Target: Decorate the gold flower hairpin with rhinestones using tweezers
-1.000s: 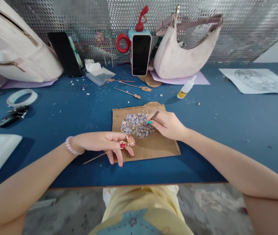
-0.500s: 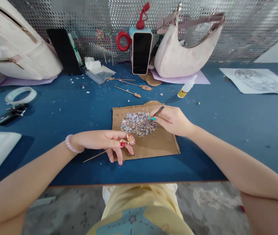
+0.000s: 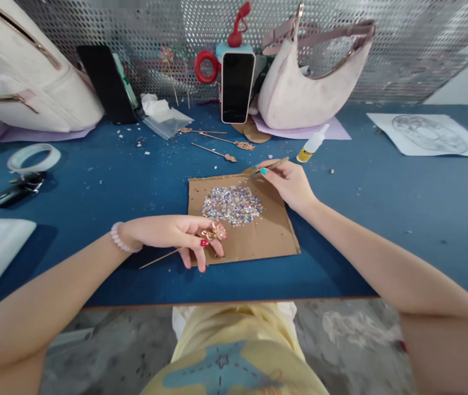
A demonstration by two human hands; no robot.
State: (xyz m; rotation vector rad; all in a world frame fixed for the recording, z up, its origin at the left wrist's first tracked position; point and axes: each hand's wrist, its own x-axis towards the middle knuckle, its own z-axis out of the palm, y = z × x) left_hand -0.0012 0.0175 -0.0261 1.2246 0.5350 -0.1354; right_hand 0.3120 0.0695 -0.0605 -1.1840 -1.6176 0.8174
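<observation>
My left hand rests at the near left corner of a brown cardboard sheet, fingers pinched on a gold hairpin with a pink flower head; its thin stick trails back to the left. A heap of small glittery shell chips lies on the cardboard. My right hand sits at the cardboard's far right corner, closed on slim tweezers that point left, just beyond the heap.
Blue table with perforated metal wall behind. Glue bottle just right of my right hand. More gold hairpins, an upright phone, pink handbag, white bag, tape roll, printed paper.
My right hand has drawn the tweezers away from the chip heap toward the far edge of the cardboard. My left hand keeps the hairpin in place.
</observation>
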